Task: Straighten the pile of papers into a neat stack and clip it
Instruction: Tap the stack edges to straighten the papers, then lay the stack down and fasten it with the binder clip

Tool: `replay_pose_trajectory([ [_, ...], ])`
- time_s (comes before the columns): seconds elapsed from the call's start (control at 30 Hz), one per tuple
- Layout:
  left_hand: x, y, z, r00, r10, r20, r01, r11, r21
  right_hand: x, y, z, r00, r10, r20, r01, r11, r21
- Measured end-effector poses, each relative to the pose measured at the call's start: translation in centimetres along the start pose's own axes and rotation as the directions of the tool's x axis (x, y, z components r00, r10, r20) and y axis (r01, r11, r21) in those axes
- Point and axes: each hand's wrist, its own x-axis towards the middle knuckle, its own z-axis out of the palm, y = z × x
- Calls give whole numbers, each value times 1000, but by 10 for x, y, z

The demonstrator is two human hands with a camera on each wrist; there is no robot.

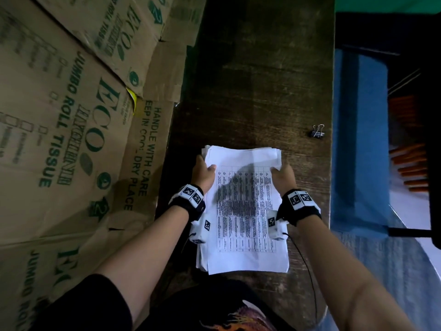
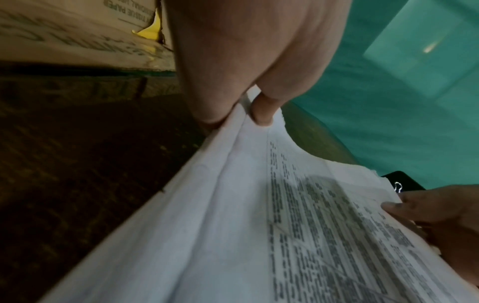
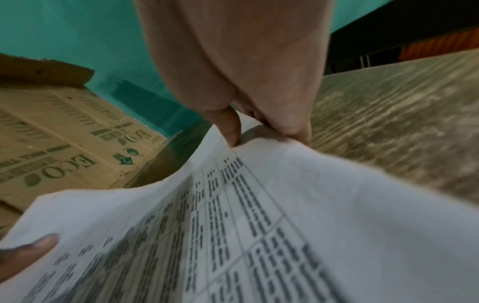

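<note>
Head view: a pile of papers (image 1: 243, 211) is held at both long sides on a dark wooden worktop (image 1: 257, 80).

The pile is gripped near its far corners: the left hand (image 1: 202, 174) is curled round the left edge with the thumb laid on the top sheet, and the right hand (image 1: 282, 176) is curled round the right edge in the same way. In the wrist views each thumb is seen pressed on the printed table of the top sheet, with the other fingers tucked beneath the pile. The sheet edges are not yet flush, and lower sheets are seen sticking out at the left side and far end. A black binder clip (image 1: 317, 133) is seen lying apart on the worktop, beyond the pile to the right, near the worktop's edge. Printed cardboard boxes (image 1: 71, 115) are stacked along the left.
</note>
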Motion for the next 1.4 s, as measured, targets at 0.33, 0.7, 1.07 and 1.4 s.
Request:
replay_pose_trajectory([
  [0.33, 31, 20, -12, 947, 262, 184, -320, 749, 581, 19, -22, -24, 945, -278, 172, 321, 888, -330],
  [0.7, 47, 27, -8, 933, 210, 294, -355, 680, 641, 36, -34, -37, 924, -260, 281, 369, 800, -474],
  [1.07, 45, 41, -2, 864, 218, 454, -500, 481, 720, 113, -41, -125, 977, -186, -108, 59, 716, -695],
  [1.4, 49, 46, -12, 861, 131, 492, -478, 543, 691, 103, -22, -109, 976, -218, 12, 155, 652, -742],
])
